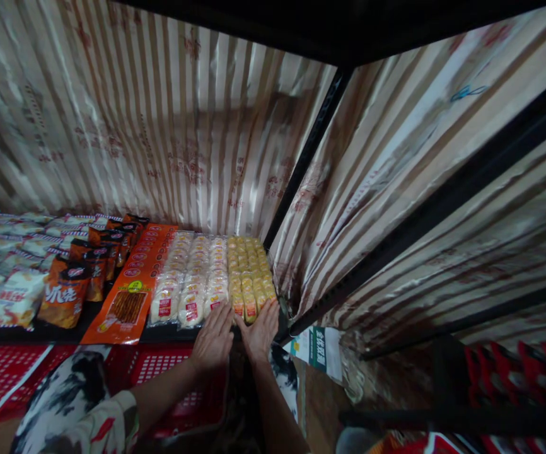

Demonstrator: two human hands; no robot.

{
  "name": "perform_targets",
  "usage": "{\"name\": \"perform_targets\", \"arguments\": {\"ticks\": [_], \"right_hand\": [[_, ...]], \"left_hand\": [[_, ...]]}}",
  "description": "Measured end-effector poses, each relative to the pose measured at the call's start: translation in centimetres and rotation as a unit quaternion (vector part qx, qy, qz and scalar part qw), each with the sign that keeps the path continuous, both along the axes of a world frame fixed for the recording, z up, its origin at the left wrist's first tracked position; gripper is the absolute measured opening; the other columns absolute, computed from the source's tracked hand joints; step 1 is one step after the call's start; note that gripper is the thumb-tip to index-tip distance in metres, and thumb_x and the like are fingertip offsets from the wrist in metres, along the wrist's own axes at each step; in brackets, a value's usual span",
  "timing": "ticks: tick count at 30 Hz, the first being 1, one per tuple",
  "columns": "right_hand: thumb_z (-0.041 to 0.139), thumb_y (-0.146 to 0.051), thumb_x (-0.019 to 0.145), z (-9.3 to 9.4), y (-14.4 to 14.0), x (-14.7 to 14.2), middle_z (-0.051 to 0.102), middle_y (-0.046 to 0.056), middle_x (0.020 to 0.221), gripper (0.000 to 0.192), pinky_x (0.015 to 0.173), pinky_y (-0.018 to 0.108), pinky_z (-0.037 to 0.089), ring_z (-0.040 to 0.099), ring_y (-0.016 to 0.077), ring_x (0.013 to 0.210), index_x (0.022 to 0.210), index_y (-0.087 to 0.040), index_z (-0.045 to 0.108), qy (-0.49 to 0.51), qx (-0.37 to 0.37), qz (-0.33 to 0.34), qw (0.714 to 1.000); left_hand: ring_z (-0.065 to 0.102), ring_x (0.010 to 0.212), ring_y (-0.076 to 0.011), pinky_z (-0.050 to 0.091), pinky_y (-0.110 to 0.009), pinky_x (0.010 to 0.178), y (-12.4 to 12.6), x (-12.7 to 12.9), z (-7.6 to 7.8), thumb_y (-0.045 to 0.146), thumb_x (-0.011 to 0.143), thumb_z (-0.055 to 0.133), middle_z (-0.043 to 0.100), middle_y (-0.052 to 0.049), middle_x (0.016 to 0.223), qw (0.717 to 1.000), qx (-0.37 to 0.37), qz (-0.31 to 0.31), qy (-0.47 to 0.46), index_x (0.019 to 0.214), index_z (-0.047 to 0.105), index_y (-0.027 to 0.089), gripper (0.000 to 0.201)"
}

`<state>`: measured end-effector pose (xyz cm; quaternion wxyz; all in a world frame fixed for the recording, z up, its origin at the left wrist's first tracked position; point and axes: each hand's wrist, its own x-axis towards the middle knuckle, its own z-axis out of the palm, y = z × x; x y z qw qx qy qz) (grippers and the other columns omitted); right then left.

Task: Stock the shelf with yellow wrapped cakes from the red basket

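Note:
Both of my hands are at the front edge of a dark shelf [46,335]. My left hand [214,337], fingers stretched out, lies against the front of the clear packs of white round snacks [190,277]. Beside it, my right hand [260,331] rests with spread fingers on the near end of the clear packs of yellow round snacks [249,271]. Neither hand grips anything. The yellow packs stand in tight rows at the shelf's right end, right next to the white ones. Part of their front ends is hidden by my fingers.
Left of the white packs lie a long orange snack packet [128,290], orange bags [67,293] and white bags [20,296]. Red plastic baskets [164,366] sit below. Striped sheeting [183,126] hangs behind. A black metal post [308,157] stands at the right corner.

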<state>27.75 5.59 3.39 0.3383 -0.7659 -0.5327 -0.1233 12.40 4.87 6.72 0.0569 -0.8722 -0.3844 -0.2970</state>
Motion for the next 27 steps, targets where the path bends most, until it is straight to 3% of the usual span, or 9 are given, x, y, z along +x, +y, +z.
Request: {"name": "perform_targets", "arguments": {"ticks": [4, 10, 17, 24, 27], "right_hand": [[0.038, -0.068, 0.079, -0.1, -0.1, 0.1, 0.019, 0.030, 0.146, 0.098, 0.102, 0.054, 0.024, 0.012, 0.0361, 0.137, 0.143, 0.003, 0.013, -0.018, 0.003, 0.012, 1.000], [0.037, -0.059, 0.081, -0.6, -0.1, 0.5, 0.014, 0.028, 0.148, 0.092, 0.101, 0.056, 0.026, 0.012, 0.0370, 0.137, 0.144, 0.000, 0.006, -0.054, 0.003, 0.021, 0.998], [0.038, -0.056, 0.082, -0.4, 0.0, 0.3, 0.017, 0.031, 0.146, 0.088, 0.100, 0.055, 0.029, 0.014, 0.0384, 0.136, 0.142, 0.005, 0.014, -0.072, 0.009, 0.015, 0.997], [0.038, -0.054, 0.085, -0.3, 0.2, 0.2, 0.020, 0.030, 0.146, 0.084, 0.098, 0.057, 0.032, 0.017, 0.0388, 0.135, 0.142, 0.003, 0.017, -0.078, 0.024, -0.002, 0.997], [0.039, -0.057, 0.084, -0.3, 0.2, 0.2, 0.022, 0.031, 0.145, 0.087, 0.098, 0.058, 0.032, 0.017, 0.0396, 0.135, 0.142, 0.005, 0.018, -0.085, 0.023, 0.004, 0.996]], "left_hand": [[0.019, 0.138, -0.0286, 0.029, -0.048, 0.109, 2.1, 1.1, 1.3, 0.025, 0.088, 0.038, 0.033, -0.019, 0.145, 1.000, -0.005, 0.011, 0.014, 0.136, 0.036, 0.004, 0.053], [0.020, 0.138, -0.0283, 0.026, -0.049, 0.110, 3.7, 3.0, 0.4, 0.026, 0.084, 0.043, 0.032, -0.020, 0.145, 0.999, -0.024, 0.020, 0.026, 0.137, 0.032, 0.003, 0.058], [0.021, 0.138, -0.0272, 0.025, -0.049, 0.110, 4.1, 3.2, -0.2, 0.026, 0.084, 0.042, 0.031, -0.019, 0.146, 0.999, -0.015, 0.012, 0.026, 0.141, 0.026, 0.005, 0.063], [0.019, 0.138, -0.0287, 0.027, -0.048, 0.110, 6.0, 4.2, 0.8, 0.026, 0.086, 0.040, 0.028, -0.021, 0.147, 0.999, -0.031, 0.039, -0.016, 0.140, 0.025, 0.003, 0.061], [0.020, 0.138, -0.0291, 0.030, -0.046, 0.109, 6.9, 4.7, 1.0, 0.030, 0.087, 0.040, 0.029, -0.022, 0.146, 0.998, -0.051, 0.024, -0.015, 0.139, 0.028, 0.002, 0.060]]}}
